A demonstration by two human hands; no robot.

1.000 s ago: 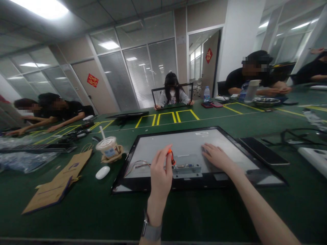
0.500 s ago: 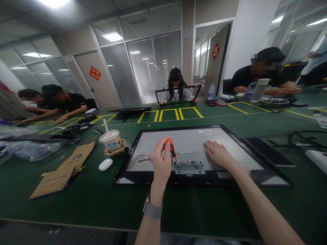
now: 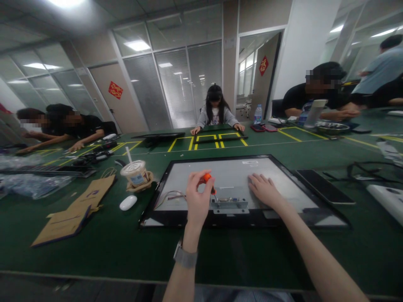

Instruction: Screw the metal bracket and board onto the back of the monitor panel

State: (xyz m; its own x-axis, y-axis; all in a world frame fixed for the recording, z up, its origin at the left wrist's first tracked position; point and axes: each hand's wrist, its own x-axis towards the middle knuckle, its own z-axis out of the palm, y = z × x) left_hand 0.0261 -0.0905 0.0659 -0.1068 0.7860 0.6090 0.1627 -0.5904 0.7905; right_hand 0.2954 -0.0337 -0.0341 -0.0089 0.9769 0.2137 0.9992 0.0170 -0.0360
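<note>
My left hand [image 3: 197, 193] pinches the orange and black handle of a screwdriver [image 3: 208, 178], which points down at the left end of a metal bracket [image 3: 231, 204] with connector ports. The bracket sits near the front edge of a monitor panel [image 3: 226, 172], a grey metal back in a black frame lying on the table. Flat on the right part of that back rests my right hand [image 3: 263, 189], fingers stretched out and holding nothing. Thin wires [image 3: 171, 196] lie on the panel left of my left hand. The screwdriver's tip is too small to make out.
Left of the panel are a drink cup [image 3: 136, 173] with a straw, a white mouse [image 3: 128, 203] and a brown paper bag [image 3: 74, 209]. A black phone-like slab [image 3: 324, 186] and cables lie to the right. Across the table a person's hands [image 3: 197, 130] hold a black frame [image 3: 220, 138].
The person opposite has lowered the black frame onto the table. My left fingers have shifted slightly on the screwdriver handle. My right hand stays on the panel.
</note>
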